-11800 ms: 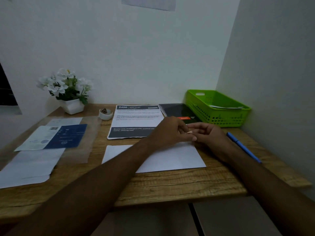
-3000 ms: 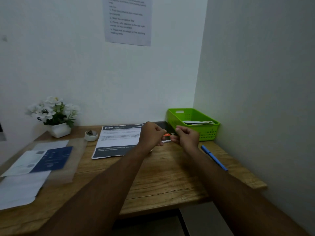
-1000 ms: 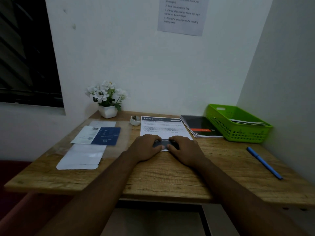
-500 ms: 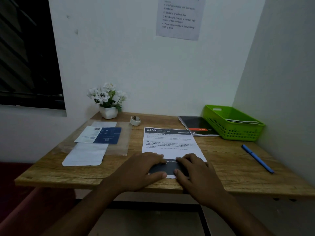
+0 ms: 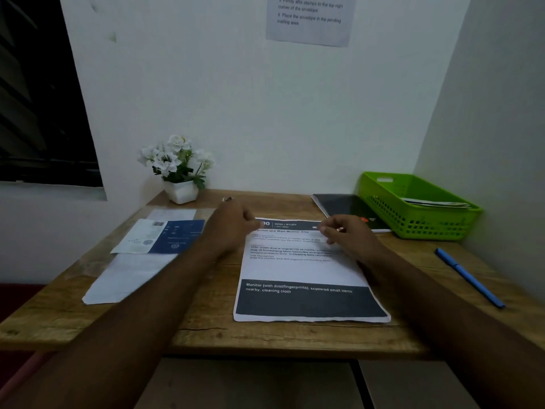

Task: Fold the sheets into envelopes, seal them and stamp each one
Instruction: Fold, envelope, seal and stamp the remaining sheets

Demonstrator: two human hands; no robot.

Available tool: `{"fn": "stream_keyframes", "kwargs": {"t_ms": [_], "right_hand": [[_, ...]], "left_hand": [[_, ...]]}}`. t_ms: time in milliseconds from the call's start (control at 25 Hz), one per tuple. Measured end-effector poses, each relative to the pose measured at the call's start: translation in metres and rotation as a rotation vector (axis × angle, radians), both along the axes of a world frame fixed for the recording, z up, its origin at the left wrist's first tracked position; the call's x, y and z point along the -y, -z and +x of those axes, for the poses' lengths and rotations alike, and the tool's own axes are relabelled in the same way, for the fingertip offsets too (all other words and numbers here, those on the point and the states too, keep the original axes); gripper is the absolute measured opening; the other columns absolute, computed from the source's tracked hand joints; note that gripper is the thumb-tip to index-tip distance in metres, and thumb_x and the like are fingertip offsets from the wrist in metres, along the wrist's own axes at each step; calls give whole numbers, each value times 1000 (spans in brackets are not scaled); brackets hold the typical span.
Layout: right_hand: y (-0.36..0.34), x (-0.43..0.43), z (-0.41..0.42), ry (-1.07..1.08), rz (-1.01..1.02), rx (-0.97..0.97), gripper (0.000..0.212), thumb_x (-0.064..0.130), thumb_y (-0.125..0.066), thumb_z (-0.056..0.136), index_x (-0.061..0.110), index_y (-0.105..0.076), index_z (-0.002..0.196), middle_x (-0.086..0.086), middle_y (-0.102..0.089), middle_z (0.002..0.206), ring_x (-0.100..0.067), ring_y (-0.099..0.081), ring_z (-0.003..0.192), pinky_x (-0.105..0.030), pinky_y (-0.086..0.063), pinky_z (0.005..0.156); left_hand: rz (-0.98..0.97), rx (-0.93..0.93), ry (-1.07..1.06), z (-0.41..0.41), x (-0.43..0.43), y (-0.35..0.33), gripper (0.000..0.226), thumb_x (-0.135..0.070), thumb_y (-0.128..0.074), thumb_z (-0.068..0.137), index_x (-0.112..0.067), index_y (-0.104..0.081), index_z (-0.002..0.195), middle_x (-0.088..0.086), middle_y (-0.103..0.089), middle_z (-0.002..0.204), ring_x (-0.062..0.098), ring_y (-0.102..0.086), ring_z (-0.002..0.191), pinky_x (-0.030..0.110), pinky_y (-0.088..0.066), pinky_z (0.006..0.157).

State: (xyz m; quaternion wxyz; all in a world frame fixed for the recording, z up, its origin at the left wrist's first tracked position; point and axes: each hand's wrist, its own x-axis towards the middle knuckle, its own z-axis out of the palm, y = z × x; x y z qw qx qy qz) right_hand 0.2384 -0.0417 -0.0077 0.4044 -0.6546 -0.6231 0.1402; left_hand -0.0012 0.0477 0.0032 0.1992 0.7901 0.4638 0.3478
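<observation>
A printed sheet [image 5: 303,273] with a dark header and a dark footer band lies flat on the wooden desk [image 5: 206,329], its footer close to the front edge. My left hand [image 5: 233,228] is at the sheet's far left corner, blurred, with the thumb over the header; its grip cannot be made out. At the far right corner my right hand [image 5: 349,237] covers the paper, fingers curled and thumb and fingertips pinching its far edge. A white envelope sheet [image 5: 126,278] lies to the left.
A blue and white leaflet [image 5: 159,236] sits on a clear sleeve at the left, with a white flower pot [image 5: 180,191] behind. A black notebook [image 5: 345,206] and a green basket [image 5: 413,225] holding papers stand at the back right. A blue pen [image 5: 469,277] lies right.
Both hands pulled the printed sheet toward the front edge, then left its footer and moved up to its far corners. The earlier white envelope is gone from the desk's middle.
</observation>
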Motion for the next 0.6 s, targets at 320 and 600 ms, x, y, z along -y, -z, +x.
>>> {"fn": "stream_keyframes", "kwargs": {"t_ms": [320, 600], "right_hand": [[17, -39, 28, 106, -37, 208, 24, 46, -75, 77, 33, -68, 96, 13, -62, 90, -5, -58, 85, -29, -46, 76], [21, -45, 31, 125, -66, 230, 33, 53, -78, 69, 34, -71, 94, 13, -65, 101, -6, -59, 96, -34, -49, 85]], "left_hand": [[-59, -141, -109, 7, -44, 16, 49, -57, -80, 57, -12, -60, 63, 1, -63, 66, 13, -57, 64, 27, -41, 55], [-80, -248, -73, 11, -46, 19, 65, -67, -77, 50, -17, -71, 91, 0, -70, 95, 13, -61, 83, 37, -54, 77]]}}
